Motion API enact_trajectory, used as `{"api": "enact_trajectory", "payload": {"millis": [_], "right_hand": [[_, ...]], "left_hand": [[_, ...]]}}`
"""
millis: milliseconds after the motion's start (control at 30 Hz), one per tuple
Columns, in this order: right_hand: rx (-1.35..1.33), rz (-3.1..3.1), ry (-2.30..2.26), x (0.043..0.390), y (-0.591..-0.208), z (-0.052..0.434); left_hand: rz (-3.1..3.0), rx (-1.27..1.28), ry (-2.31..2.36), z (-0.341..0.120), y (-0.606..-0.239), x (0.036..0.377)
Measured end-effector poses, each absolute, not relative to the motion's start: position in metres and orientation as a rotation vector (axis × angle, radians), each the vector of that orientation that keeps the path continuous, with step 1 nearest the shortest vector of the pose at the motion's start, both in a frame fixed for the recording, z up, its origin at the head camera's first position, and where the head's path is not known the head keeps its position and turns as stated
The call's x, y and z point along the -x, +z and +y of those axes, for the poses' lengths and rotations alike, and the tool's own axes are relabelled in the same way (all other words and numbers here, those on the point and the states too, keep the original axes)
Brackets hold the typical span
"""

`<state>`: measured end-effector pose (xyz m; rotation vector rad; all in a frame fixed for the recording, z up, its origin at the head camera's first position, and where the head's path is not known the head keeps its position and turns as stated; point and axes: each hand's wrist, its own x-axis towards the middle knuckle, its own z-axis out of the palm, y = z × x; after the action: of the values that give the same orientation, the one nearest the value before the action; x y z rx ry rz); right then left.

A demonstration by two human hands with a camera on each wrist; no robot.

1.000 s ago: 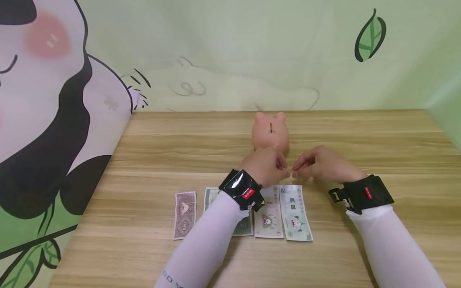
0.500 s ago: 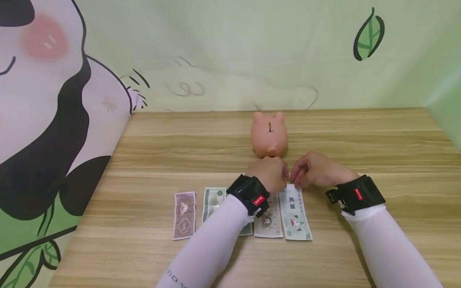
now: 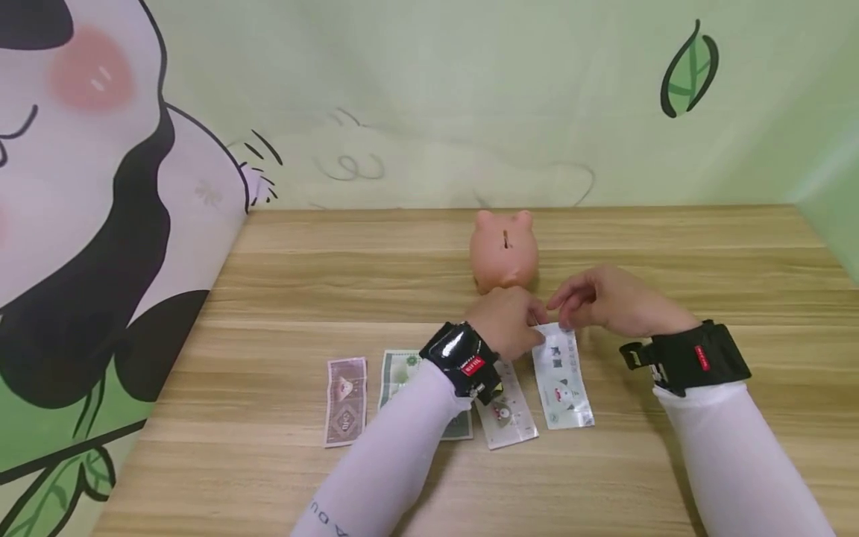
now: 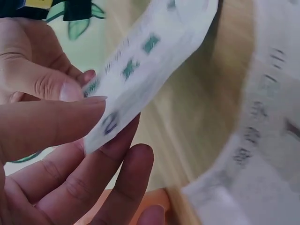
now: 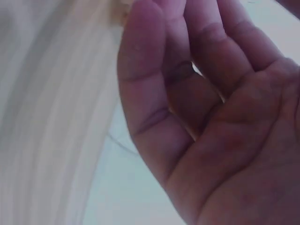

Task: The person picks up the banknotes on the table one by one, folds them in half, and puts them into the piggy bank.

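Head: left hand [image 3: 505,325] and right hand [image 3: 607,302] meet at the top edge of the rightmost banknote [image 3: 564,377], lifted off the wooden worktop [image 3: 671,462] just in front of the piggy bank [image 3: 505,249]; three more notes lie left of it. Left wrist: thumb and fingers [image 4: 101,173] pinch the note's corner [image 4: 140,70]. Right wrist: fingers [image 5: 154,84] curled, pinch itself not visible.

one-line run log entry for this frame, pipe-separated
left hand: pinches top edge of pale green banknote | right hand: at same edge, hold unclear | piggy bank: just behind hands | three other notes: flat on table
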<state>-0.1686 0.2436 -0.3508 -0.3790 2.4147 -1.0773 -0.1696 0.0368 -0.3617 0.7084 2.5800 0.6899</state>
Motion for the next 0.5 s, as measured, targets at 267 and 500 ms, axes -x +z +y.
{"api": "enact_trajectory", "payload": {"millis": [267, 500], "right_hand": [[0.405, 2.592, -1.197, 0.172, -0.327, 0.231], [0.275, 2.628, -1.523, 0.176, -0.316, 0.21]], "left_hand": [[2.405, -0.775, 1.111, 0.013, -0.351, 0.186], [2.285, -0.723, 1.358, -0.01, -0.34, 0.197]]}}
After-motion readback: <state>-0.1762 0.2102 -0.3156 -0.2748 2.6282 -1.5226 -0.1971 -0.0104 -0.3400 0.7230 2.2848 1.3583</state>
